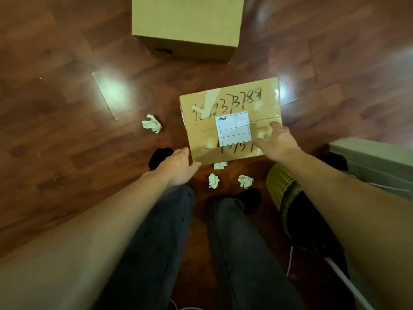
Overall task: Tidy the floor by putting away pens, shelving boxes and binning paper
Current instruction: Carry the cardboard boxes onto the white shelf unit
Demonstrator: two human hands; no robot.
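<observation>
A flat cardboard box (230, 108) with black handwriting and a white label lies on the wooden floor in front of my feet. My left hand (178, 168) is at its near left corner, fingers apart, touching the edge. My right hand (277, 139) reaches over its near right corner, fingers spread, touching or just above the top. A larger plain cardboard box (187, 25) stands further away. Several crumpled paper balls lie on the floor: one (152, 123) left of the flat box, and three (213, 180) (245, 181) (220, 165) by its near edge.
A yellow-green mesh bin (281, 186) with a dark liner stands at my right leg. Grey shelving or flat boards (375, 162) sit at the right edge. My legs in dark trousers and black socks fill the lower middle. Bare shiny wood floor lies to the left.
</observation>
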